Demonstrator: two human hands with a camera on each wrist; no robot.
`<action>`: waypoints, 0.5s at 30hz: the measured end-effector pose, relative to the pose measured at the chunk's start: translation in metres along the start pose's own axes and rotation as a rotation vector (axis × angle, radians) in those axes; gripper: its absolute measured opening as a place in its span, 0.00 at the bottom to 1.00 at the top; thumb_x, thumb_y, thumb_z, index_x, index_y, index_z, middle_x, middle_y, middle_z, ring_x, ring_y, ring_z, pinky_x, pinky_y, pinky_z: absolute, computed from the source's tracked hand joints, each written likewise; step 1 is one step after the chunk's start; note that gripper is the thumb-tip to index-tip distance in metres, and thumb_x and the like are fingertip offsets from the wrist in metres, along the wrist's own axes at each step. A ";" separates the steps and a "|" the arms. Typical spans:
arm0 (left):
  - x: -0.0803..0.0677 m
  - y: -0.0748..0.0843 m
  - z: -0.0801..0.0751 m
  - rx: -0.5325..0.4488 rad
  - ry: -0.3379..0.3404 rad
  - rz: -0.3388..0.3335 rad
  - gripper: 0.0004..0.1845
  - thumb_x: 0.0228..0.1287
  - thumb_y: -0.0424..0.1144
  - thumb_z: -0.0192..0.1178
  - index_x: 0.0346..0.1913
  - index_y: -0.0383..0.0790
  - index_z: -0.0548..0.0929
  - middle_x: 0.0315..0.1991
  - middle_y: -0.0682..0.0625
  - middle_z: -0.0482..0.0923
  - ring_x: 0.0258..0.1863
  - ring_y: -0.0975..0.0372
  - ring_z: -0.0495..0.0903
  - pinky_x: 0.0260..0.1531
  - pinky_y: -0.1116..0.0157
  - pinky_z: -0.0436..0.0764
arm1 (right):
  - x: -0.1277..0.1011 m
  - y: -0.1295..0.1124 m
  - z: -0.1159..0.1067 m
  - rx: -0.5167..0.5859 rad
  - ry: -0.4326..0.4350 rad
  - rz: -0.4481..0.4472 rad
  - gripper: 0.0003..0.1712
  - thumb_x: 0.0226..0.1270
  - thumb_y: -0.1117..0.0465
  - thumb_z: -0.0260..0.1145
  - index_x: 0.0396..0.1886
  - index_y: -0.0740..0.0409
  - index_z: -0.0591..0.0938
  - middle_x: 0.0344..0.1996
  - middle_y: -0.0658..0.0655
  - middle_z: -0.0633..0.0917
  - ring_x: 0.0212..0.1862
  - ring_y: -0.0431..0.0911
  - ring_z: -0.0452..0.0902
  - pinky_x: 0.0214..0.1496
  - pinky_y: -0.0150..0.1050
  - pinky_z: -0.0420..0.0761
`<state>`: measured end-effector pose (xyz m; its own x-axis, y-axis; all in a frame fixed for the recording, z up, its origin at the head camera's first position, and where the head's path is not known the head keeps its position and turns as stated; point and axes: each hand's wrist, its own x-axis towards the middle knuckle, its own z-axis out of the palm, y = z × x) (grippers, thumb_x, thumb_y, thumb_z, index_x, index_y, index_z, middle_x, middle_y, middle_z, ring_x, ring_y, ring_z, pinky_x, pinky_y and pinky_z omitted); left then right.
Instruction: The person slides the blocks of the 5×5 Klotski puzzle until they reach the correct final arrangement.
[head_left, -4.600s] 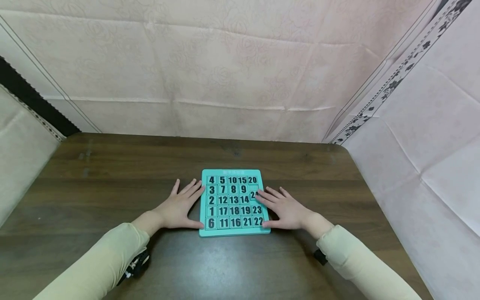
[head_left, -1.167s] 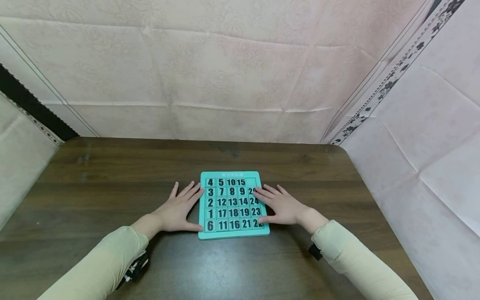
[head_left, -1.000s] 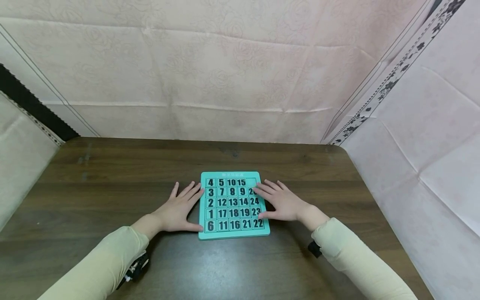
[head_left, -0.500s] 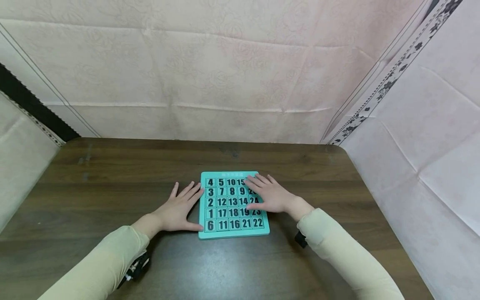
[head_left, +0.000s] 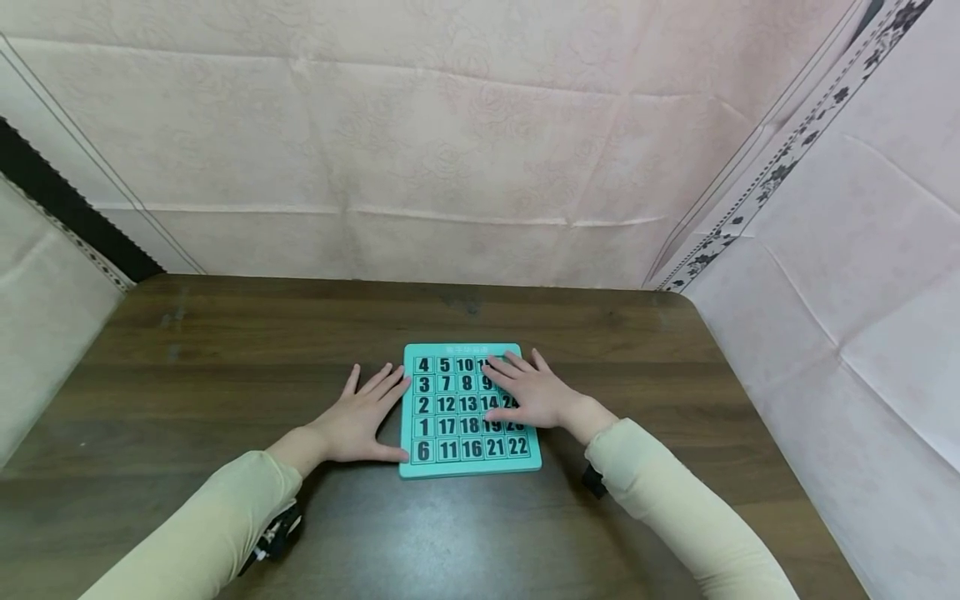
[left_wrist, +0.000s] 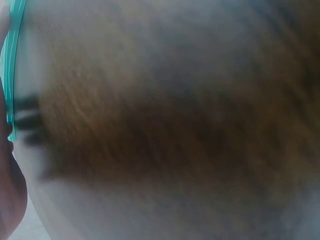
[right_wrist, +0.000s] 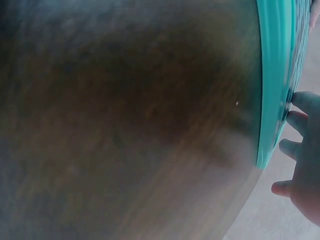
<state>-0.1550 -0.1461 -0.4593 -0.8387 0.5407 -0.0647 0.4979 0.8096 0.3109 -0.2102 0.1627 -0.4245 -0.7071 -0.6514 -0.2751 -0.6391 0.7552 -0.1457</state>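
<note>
A turquoise sliding number puzzle (head_left: 468,468) lies flat on the wooden table in the head view, with rows of numbered tiles. My left hand (head_left: 360,425) rests at its left edge, fingers spread and straight, fingertips and thumb touching the frame. Over the upper right part of the board lies my right hand (head_left: 543,398), fingers extended, fingertips around the tile 15 and thumb near the tile 19. It hides the top right cell and parts of the right columns. In the right wrist view the fingertips (right_wrist: 297,120) meet the board's top face; the left wrist view shows only the board's edge (left_wrist: 12,70).
The brown wooden table (head_left: 225,350) reaches to a pale patterned cloth (head_left: 450,150) hanging behind it. More white cloth (head_left: 862,292) hangs along the right side. Dark devices are strapped under both wrists.
Tile 24 has slid down into the third row and tile 20 down from the top right cell, leaving it empty. My right hand has since moved up and left across the board; the left stays put.
</note>
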 end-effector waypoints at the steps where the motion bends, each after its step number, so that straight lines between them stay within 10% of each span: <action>1: 0.000 0.000 0.000 0.000 0.001 0.000 0.60 0.43 0.77 0.54 0.73 0.41 0.53 0.75 0.44 0.46 0.74 0.49 0.44 0.66 0.37 0.35 | -0.001 0.000 0.000 0.001 0.004 0.000 0.47 0.62 0.28 0.47 0.75 0.44 0.50 0.75 0.49 0.49 0.76 0.52 0.40 0.72 0.62 0.37; 15: 0.000 0.001 0.000 -0.007 -0.003 -0.001 0.60 0.44 0.77 0.55 0.73 0.40 0.53 0.75 0.44 0.46 0.74 0.48 0.44 0.66 0.37 0.36 | -0.012 0.012 -0.001 0.061 0.028 0.021 0.45 0.62 0.30 0.50 0.74 0.46 0.55 0.74 0.50 0.53 0.76 0.54 0.43 0.71 0.64 0.38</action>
<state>-0.1545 -0.1459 -0.4588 -0.8383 0.5409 -0.0678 0.4959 0.8084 0.3172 -0.2099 0.1793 -0.4217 -0.7288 -0.6367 -0.2519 -0.6052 0.7711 -0.1980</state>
